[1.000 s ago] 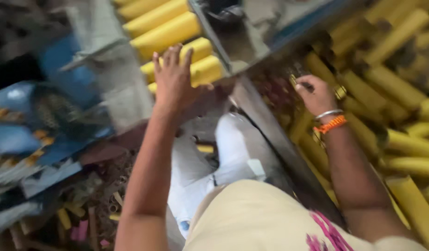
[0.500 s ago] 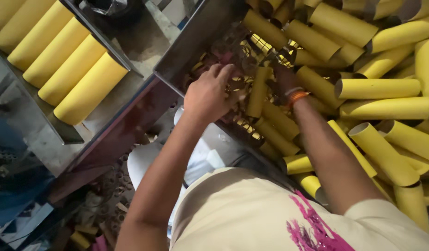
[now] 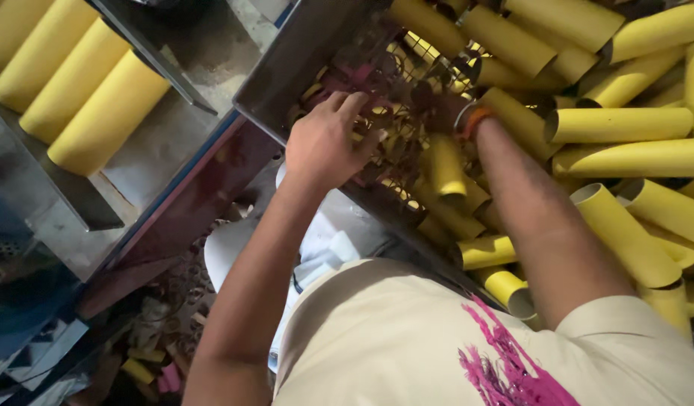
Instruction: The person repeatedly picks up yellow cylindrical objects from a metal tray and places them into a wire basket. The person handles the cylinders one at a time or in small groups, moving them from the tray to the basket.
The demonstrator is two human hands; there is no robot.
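Head view, looking straight down. Left hand (image 3: 328, 143) at the near-left corner of a grey metal bin (image 3: 302, 53), palm down, fingers (image 3: 354, 105) loosely curled and pressed into a tangle of small brown and pink scrap rings (image 3: 384, 113) lying on the bin's wire mesh floor (image 3: 422, 53); whether anything is actually pinched cannot be told. Right hand (image 3: 441, 101) further right and deeper in the same tangle, mostly hidden in shadow and clutter; fingers not readable, so open or closed cannot be told. Orange and silver bangles (image 3: 471, 119) on the right wrist, just beside a short yellow tube (image 3: 444, 165) standing on end in the scrap. Right part of the bin heaped with yellow cardboard tubes (image 3: 625, 135), lying at mixed angles, several touching the right forearm. Far left, outside the bin, a row of three fatter yellow tubes (image 3: 99, 105) lying side by side on a grey metal shelf (image 3: 166, 143), well apart from both hands. Near centre, cream shirt with pink print (image 3: 407, 346). Below the bin edge, white footwear (image 3: 324, 244) on a littered floor (image 3: 159, 331) with scraps of yellow and pink.
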